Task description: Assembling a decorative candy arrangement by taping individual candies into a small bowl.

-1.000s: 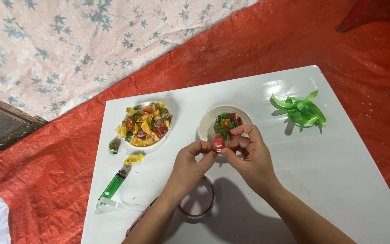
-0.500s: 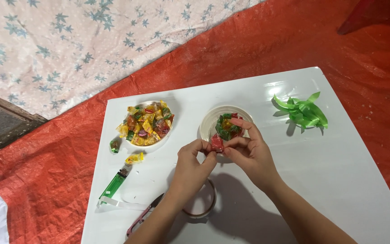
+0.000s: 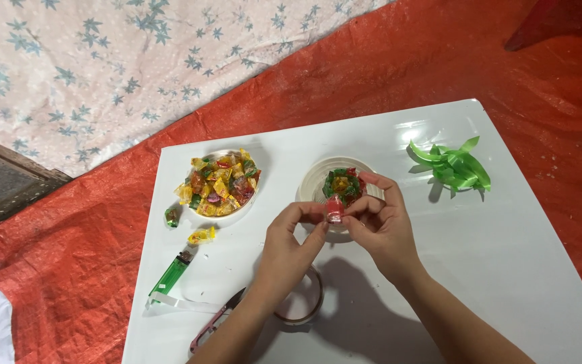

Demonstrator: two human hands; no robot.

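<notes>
Both my left hand (image 3: 289, 237) and right hand (image 3: 380, 222) pinch one red wrapped candy (image 3: 334, 208) together, just above the white cup (image 3: 318, 176) of candies on the tabletop (image 3: 506, 269).

Glossy white square tabletop (image 3: 506, 269), set askew on a woven orange-red plastic tarp (image 3: 89, 269) covering the floor. Beyond the tarp's far edge, pale cloth printed with small blue-grey star flowers (image 3: 69, 61). At far left, dark weathered wooden boards (image 3: 1, 182). Soft overhead light glinting near the tabletop's far corner.
</notes>
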